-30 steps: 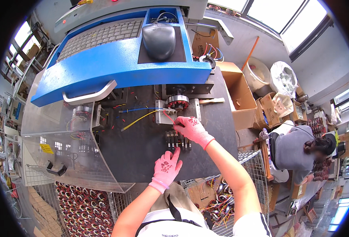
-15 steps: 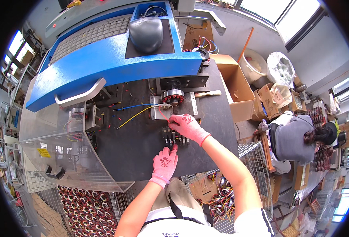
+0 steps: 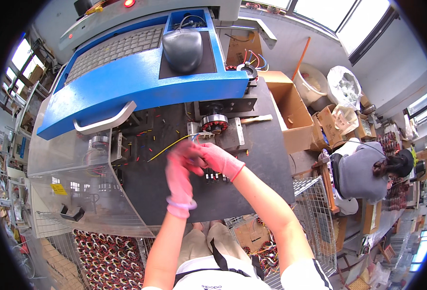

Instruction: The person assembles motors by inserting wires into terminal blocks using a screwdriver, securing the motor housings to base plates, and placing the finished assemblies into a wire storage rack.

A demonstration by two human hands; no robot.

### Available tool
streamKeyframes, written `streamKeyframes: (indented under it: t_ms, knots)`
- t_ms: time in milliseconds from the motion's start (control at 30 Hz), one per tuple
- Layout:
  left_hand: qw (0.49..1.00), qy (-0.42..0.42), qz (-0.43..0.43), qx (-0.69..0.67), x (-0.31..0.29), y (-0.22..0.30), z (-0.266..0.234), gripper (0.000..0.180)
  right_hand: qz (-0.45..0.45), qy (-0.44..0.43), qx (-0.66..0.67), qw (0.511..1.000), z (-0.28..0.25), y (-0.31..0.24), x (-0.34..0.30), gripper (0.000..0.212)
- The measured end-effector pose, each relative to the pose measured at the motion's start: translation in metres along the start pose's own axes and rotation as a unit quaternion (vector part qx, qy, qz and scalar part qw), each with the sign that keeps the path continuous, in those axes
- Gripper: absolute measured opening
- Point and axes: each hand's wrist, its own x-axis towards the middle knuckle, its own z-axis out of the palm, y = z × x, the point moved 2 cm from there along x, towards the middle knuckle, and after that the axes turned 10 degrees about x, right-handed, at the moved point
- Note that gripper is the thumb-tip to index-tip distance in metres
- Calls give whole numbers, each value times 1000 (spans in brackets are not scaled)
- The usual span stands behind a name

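Both my hands wear pink gloves and meet in front of a round motor stator (image 3: pixel 214 123) with red windings, mounted on a metal fixture. My left hand (image 3: pixel 178 171) is smeared by motion, its fingers curled around something dark and blurred. My right hand (image 3: pixel 219 160) presses its fingers together against the left fingertips; what it pinches is hidden. A yellow wire (image 3: pixel 167 147) runs from the fixture's front toward the left. A short stretch of blue wire (image 3: pixel 194 138) passes down behind the hands. Several small black pieces with pale ends (image 3: pixel 216 178) lie in a row below my right hand.
Overhead juts a blue keyboard tray (image 3: pixel 146 89) with a black mouse (image 3: pixel 183 50) and white handle (image 3: pixel 106 119). A clear plastic guard (image 3: pixel 73 188) stands left. Cut wire bits litter the dark table (image 3: pixel 148 203). A cardboard box (image 3: pixel 291 116) and a seated person (image 3: pixel 361 171) are at right.
My left hand has risen from the row of black pieces to meet my right hand, which shifted slightly left and down. The blue wire has swung from the left toward my hands.
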Motion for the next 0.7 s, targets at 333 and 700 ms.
streamKeyframes:
  t_ms: [333, 700]
  knots:
    - [702, -94, 96, 699, -87, -77, -1, 61, -74, 111, -445, 886, -14, -28, -39, 13]
    - [593, -120, 95, 790, -88, -105, -7, 60, -192, 122, -599, 768, -8, -14, -34, 17]
